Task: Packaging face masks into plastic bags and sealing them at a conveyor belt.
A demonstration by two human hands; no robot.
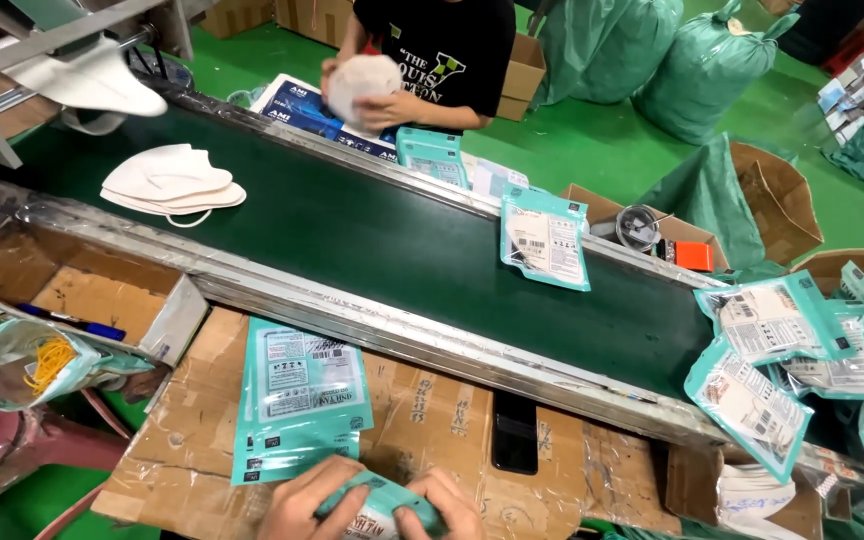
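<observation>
Left hand (297, 508): fingers curled around the left end of a teal mask pouch (377, 505), gripping it.
Right hand (449, 510): closed on the right end of the same pouch.
Pouch position: between both hands, at the near edge of the cardboard sheet (432, 410).
Left of grip, above: stack of flat teal pouches (297, 400) on the cardboard.
Beyond grip: green conveyor belt (372, 235) carrying white masks (172, 180) and one pouch (544, 240).
Right of grip: pile of filled pouches (802, 370).
Across the belt: another person's hands (362, 95) hold white masks.
</observation>
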